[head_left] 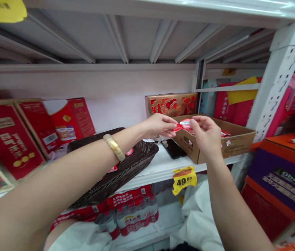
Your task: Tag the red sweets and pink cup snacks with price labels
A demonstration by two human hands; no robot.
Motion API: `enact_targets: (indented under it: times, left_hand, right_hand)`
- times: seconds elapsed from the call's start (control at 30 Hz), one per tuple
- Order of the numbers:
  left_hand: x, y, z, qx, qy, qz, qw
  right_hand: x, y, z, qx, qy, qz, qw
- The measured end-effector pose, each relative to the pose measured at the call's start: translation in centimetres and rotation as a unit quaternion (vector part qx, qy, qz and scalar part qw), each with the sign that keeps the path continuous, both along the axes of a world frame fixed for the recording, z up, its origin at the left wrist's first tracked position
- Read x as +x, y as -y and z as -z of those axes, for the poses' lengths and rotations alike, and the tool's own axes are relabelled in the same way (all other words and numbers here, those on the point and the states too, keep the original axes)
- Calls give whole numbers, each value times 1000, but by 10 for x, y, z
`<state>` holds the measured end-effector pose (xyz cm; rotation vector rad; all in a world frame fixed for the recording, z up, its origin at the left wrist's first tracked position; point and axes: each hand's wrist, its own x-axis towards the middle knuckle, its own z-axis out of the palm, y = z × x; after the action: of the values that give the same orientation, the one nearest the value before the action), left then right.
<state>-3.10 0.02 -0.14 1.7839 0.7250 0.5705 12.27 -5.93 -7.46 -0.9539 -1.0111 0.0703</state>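
A small red packet is pinched between the fingertips of the left hand and the right hand; its ends are covered by the fingers, and whether it is one packet or several cannot be told. Its print is too small to be read. Below and behind the right fingers, the cardboard box is partly blocked by that hand, so its contents are barely seen. Below the left fingers, a black phone is shown beside it. Nearer than the left fingers, the wicker basket is crossed by the forearm, its inside largely concealed.
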Motion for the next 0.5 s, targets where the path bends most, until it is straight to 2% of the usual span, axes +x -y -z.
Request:
enact_targets:
  times: [0.07,0.13,0.2,0.27,0.37,0.5]
  left_hand:
    - [31,1,2,-4,34,-11,999]
    - [57,0,7,19,42,-20,999]
    - [74,-3,14,85,0,-33,996]
    - [79,-8,20,176,-67,-39,981]
    - [62,-12,26,294,-148,-23,944]
    - [5,4,27,423,-256,-9,869]
  right_hand:
    - [34,-3,-5,-20,20,67,997]
    - [66,-5,-6,-92,50,132,986]
    - [90,-3,-4,-177,88,197,960]
    - [102,4,0,-210,108,245,940]
    - [99,17,6,-154,112,265,945]
    - [67,27,11,-56,111,223,967]
